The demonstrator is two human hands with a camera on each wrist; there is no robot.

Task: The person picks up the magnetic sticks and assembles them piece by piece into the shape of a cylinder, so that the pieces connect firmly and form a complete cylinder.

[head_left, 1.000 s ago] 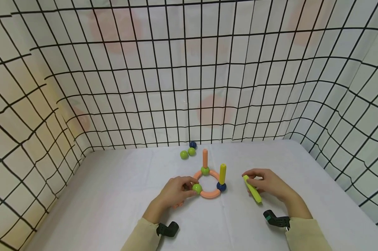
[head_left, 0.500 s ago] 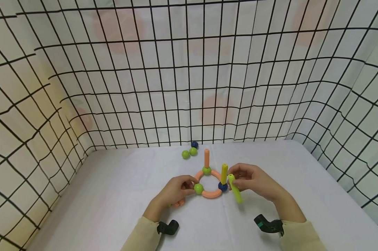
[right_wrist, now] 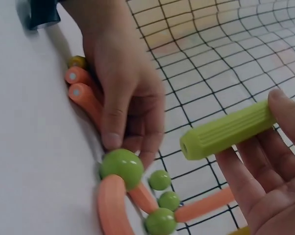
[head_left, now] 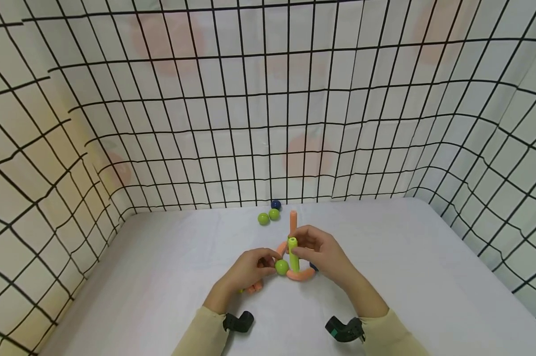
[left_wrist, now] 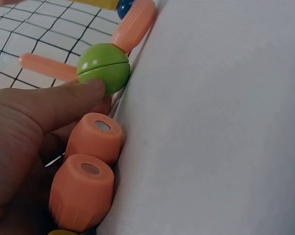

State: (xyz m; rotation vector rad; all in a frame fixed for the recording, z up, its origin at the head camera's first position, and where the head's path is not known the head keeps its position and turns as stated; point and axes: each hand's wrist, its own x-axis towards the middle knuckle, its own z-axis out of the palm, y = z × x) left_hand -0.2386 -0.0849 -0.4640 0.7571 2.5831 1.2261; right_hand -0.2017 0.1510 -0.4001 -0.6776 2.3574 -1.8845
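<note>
A ring of curved coral rods (head_left: 301, 275) joined by balls lies on the white table. My left hand (head_left: 249, 269) pinches the green ball (head_left: 282, 267) at the ring's left side, with thumb and fingers on it. My right hand (head_left: 323, 254) holds a lime-green straight rod (right_wrist: 228, 129) between thumb and fingers. In the head view that rod stands nearly upright over the ring, just right of the green ball. A coral rod (head_left: 293, 221) rises from the ring's far ball. The right hand mostly hides the blue ball (head_left: 313, 267) and its yellow rod.
Two loose green balls (head_left: 263, 218) and a dark blue ball (head_left: 275, 204) lie beyond the ring. Coral rods (left_wrist: 81, 193) and a yellow piece (right_wrist: 78, 61) lie beside my left hand. Walls with a black grid (head_left: 268, 123) surround the table.
My right hand has moved left with the lime-green rod, from beside the ring to over it, and the rod has become more upright. My left hand has stayed at the green ball.
</note>
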